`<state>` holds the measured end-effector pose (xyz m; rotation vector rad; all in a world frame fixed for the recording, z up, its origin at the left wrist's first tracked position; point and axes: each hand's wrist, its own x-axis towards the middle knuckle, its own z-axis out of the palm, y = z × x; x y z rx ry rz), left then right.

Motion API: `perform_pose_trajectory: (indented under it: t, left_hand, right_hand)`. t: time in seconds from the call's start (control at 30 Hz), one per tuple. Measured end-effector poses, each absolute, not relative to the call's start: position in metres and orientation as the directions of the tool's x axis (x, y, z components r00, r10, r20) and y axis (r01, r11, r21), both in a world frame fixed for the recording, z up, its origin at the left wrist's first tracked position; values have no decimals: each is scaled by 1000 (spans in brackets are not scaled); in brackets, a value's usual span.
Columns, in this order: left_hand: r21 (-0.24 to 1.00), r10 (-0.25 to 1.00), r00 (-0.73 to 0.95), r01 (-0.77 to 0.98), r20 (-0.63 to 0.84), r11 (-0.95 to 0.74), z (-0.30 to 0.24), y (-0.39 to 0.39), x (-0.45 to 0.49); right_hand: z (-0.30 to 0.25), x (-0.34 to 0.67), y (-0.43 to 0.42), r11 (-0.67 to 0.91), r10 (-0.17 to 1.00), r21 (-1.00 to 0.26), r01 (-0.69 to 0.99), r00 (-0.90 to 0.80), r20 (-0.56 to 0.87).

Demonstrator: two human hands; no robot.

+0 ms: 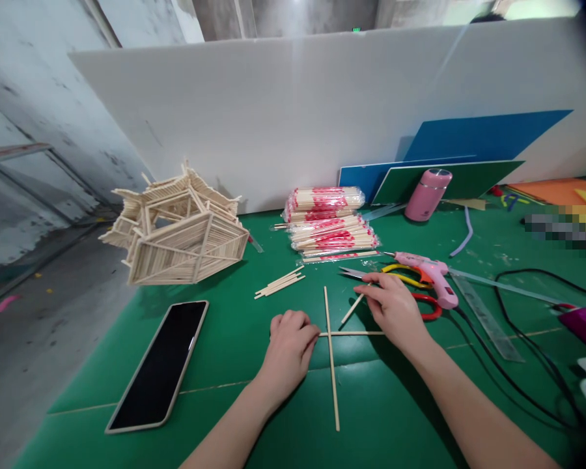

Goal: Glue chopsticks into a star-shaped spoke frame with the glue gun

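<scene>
Table (232, 345): green, white board (254, 117) behind.
Left hand (289, 345): pinching left end of crosswise stick (356, 333).
Right hand (394, 309): pinching short stick (352, 311), slanted.
Lengthwise stick (332, 365): between hands, crossing crosswise stick.
Wrapped bundles (331, 236): beyond hands, red print unreadable.
Pink bottle (427, 197): past right hand, small mark illegible.

Around two crossed sticks (329, 334), from nine o'clock to two — one phone (161, 365), one stick model (185, 254), one bottle (427, 197), one glue gun (438, 277).
</scene>
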<state>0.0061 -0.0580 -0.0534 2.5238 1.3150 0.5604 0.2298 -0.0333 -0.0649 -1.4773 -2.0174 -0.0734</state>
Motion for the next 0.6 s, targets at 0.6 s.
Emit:
perform_pose_trajectory:
  t: [0.6]
  left_hand:
    - [394, 827, 539, 734, 157, -553, -50, -60, 3]
  right_hand:
    - [-63, 206, -35, 417, 873, -267, 868, -302, 382]
